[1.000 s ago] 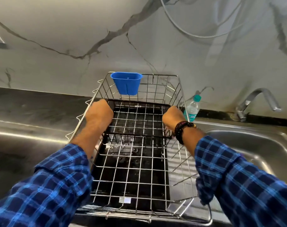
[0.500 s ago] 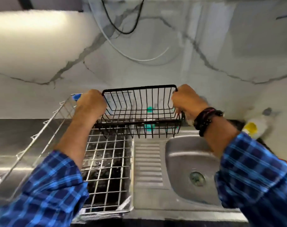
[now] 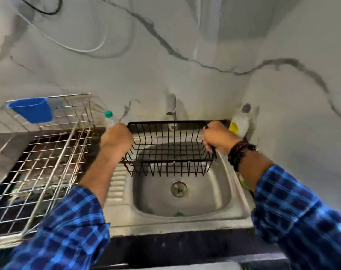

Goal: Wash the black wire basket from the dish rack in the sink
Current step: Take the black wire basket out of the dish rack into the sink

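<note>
The black wire basket (image 3: 169,151) hangs in the air above the steel sink (image 3: 185,209), level and empty. My left hand (image 3: 116,141) grips its left end and my right hand (image 3: 217,136) grips its right end, fingers curled round the rim wires. The silver dish rack (image 3: 39,164) stands to the left on the drainboard. The tap (image 3: 171,106) is on the wall just behind the basket; no water runs from it.
A blue plastic cup (image 3: 31,110) hangs on the rack's back wall. A small bottle with a green cap (image 3: 109,118) stands behind my left hand. A white bottle with a yellow label (image 3: 240,121) sits in the right corner. The drain (image 3: 179,189) lies below the basket.
Both hands lifted the black basket out of the dish rack and carried it right; it now hangs over the sink bowl instead of over the rack's edge.
</note>
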`<state>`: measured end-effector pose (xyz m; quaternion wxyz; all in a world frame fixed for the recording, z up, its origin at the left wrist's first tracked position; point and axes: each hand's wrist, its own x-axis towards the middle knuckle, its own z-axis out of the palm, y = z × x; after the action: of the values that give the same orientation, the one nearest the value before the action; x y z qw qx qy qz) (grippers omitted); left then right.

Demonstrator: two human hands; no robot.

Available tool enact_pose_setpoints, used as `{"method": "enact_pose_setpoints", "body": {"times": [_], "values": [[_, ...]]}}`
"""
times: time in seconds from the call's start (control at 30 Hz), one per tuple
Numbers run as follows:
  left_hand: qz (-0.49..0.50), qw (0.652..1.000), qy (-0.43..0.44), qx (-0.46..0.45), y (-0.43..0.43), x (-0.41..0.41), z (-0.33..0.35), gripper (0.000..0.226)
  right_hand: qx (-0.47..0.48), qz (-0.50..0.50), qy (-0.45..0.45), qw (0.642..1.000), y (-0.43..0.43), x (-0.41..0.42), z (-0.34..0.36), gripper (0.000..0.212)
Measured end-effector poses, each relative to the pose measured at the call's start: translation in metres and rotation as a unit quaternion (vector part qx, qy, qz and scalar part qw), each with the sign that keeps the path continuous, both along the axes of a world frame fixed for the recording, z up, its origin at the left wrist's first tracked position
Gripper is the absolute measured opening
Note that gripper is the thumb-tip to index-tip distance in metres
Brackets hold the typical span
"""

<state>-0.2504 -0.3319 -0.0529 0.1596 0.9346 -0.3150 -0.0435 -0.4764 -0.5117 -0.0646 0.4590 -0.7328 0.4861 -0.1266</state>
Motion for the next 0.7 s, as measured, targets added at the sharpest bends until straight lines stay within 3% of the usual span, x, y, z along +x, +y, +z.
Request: {"method": "enact_pose_setpoints", "body": {"times": [0.2, 0.37, 0.47, 0.6, 0.7], "values": [[0.044, 0.969, 0.222, -0.1, -0.028, -0.034, -0.095, 0.032, 0.099, -0.096, 0.015, 0.99, -0.019, -0.02, -0.113, 0.019], [0.064, 0.954, 0.284, -0.074, -0.045, -0.028, -0.179, 0.035, 0.119, -0.151, 0.039, 0.981, -0.039, -0.02, -0.213, 0.015], [0.075, 0.946, 0.307, -0.074, -0.056, -0.024, -0.205, 0.031, 0.114, -0.159, 0.046, 0.98, -0.048, -0.012, -0.238, 0.021], [0.082, 0.931, 0.35, -0.068, -0.07, -0.014, -0.233, 0.034, 0.059, -0.138, 0.084, 0.985, -0.066, 0.002, -0.27, 0.045], [0.088, 0.927, 0.358, -0.068, -0.076, -0.003, -0.249, 0.034, 0.067, -0.126, 0.103, 0.984, -0.077, 0.015, -0.286, 0.042]]}}
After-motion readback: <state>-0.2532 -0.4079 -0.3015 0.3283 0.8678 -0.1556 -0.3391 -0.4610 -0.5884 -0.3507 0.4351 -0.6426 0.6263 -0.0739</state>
